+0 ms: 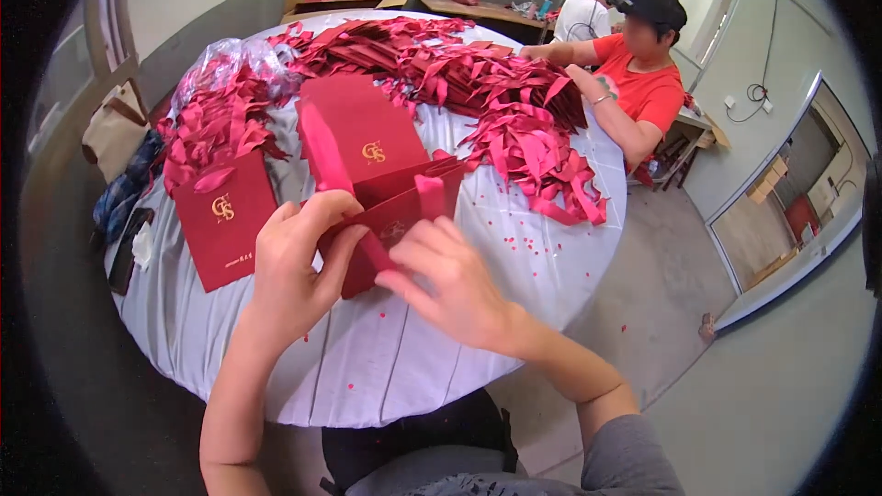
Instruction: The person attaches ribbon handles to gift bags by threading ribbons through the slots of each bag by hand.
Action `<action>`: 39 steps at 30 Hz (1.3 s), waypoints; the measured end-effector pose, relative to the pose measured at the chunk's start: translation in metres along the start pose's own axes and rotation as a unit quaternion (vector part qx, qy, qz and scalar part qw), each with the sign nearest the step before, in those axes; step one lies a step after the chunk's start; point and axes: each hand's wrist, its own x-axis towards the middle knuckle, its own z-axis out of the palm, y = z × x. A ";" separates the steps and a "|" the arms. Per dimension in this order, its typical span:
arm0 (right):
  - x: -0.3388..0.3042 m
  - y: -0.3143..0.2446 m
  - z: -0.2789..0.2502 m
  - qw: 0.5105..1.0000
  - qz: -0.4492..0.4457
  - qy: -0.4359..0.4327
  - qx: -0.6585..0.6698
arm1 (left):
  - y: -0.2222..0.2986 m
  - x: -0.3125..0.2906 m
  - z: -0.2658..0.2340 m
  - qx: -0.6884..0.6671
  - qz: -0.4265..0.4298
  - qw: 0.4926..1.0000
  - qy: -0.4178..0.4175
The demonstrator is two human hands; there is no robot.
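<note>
A dark red paper gift bag (446,186) stands between my hands, with gold print and a pink-red ribbon handle. My left hand (303,262) pinches the ribbon (375,250) close to the bag's near left corner, thumb and forefinger bent together. On the other side my right hand (455,287) has its fingers curled over the bag's front, thumb and fingertips closed on the same ribbon. Part of the ribbon is hidden behind the fingers. Just beyond leans a stack of similar red bags (354,124). Another red bag (225,230) lies flat left of my left hand.
Heaps of red bags with ribbons (514,92) cover the far side of the round, cloth-covered table (404,377). Clear plastic wrap (234,64) lies at the back left. A co-worker in a red shirt (634,83) sits at the right edge. A beige bag (118,133) stands left.
</note>
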 end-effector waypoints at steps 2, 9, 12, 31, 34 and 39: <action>-0.007 0.005 -0.015 1.000 -0.007 -0.003 0.016 | 0.008 0.009 0.001 0.034 0.035 0.998 -0.027; -0.015 -0.002 -0.012 0.993 -0.029 -0.017 0.111 | 0.009 -0.009 -0.013 0.027 -0.021 0.999 -0.009; -0.012 0.001 -0.024 0.998 -0.038 0.058 0.006 | 0.012 -0.006 -0.004 0.027 -0.032 0.999 -0.003; 0.028 0.032 -0.096 0.988 0.037 -0.129 0.076 | 0.015 0.014 -0.016 0.223 0.040 0.974 -0.031; -0.003 0.028 -0.097 0.983 0.060 -0.145 0.100 | 0.015 0.016 -0.017 0.254 0.061 0.964 -0.041; -0.038 0.031 -0.089 0.966 0.174 -0.158 0.112 | 0.015 0.021 -0.012 0.315 0.071 0.944 -0.066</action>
